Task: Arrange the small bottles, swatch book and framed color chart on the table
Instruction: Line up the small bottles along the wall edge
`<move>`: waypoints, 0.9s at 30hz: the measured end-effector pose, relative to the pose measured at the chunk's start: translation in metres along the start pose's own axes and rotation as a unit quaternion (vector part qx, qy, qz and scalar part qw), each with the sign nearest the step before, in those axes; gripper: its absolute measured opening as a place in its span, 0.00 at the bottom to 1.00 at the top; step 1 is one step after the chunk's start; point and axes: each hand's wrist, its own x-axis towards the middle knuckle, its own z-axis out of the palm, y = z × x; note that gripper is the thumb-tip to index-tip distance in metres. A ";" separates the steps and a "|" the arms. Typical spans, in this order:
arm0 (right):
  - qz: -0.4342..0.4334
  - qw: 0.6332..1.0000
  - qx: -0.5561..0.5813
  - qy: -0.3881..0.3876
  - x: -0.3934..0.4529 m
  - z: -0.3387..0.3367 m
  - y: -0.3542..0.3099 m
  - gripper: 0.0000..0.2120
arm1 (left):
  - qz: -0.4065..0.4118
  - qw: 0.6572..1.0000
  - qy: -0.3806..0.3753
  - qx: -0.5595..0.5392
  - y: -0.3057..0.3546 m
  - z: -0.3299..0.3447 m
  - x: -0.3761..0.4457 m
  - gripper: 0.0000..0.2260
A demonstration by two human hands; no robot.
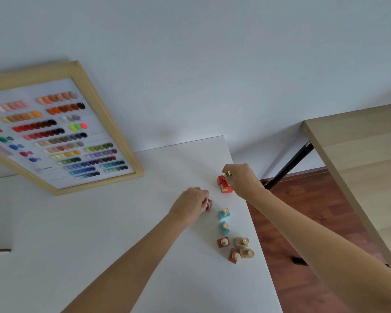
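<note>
Two bare forearms, no sleeves visible; left hand and right hand ungloved.

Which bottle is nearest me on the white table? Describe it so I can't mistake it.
Follow the white table's right edge toward you to the cluster of four bottles. It is the brick-red bottle at the near end, tilted cornerwise; its neighbour on the right is tan.

The framed chart is leaning against the wall at the table's far left. Small bottles are standing in a line along the table's right edge, with four bunching together at the near end. Both hands are sitting at the far end of the line, the left hand just left of the right hand. A second table is standing well apart to the right.
</note>
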 end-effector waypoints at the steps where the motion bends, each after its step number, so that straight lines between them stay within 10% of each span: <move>1: 0.006 1.000 0.007 0.005 0.006 -0.002 0.000 0.10 | 0.003 1.000 0.000 0.001 -0.004 -0.009 0.008 0.07; 27: -0.017 0.998 0.048 0.042 0.124 -0.017 0.002 0.18 | 0.092 0.993 -0.050 0.045 -0.055 -0.069 0.165 0.16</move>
